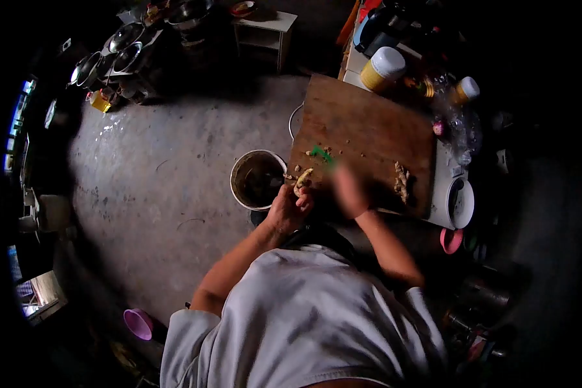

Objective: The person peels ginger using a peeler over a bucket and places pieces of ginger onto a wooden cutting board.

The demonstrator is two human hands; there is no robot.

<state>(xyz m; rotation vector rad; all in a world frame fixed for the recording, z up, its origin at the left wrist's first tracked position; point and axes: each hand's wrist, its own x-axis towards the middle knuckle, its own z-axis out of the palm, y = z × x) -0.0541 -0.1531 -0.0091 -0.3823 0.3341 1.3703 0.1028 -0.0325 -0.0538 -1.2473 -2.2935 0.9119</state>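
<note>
Leftward from the person, a grey floor (168,161) spreads wide, giving the left elbow open room on that side. Ahead and to the right lies a brown board (368,119); just beside its left edge stands a bucket (240,171), its mouth ahead and left of the left hand. Blurred, the right hand (351,193) is over the board's near part; how tightly its fingers close cannot be told. The left hand (290,205) is curled, thumb and fingers closed round the lower end of some ginger. Well to the right, near the board's right edge, lies a spare root (402,183). The held ginger piece (303,178) shows against the board's near left corner, its long axis running forward and slightly right. From the right fingertips a green tool (321,153) points forward-left, apparently gripped, its end just beyond the ginger's free tip. Small crumbs (348,141) dot the wood around.
</note>
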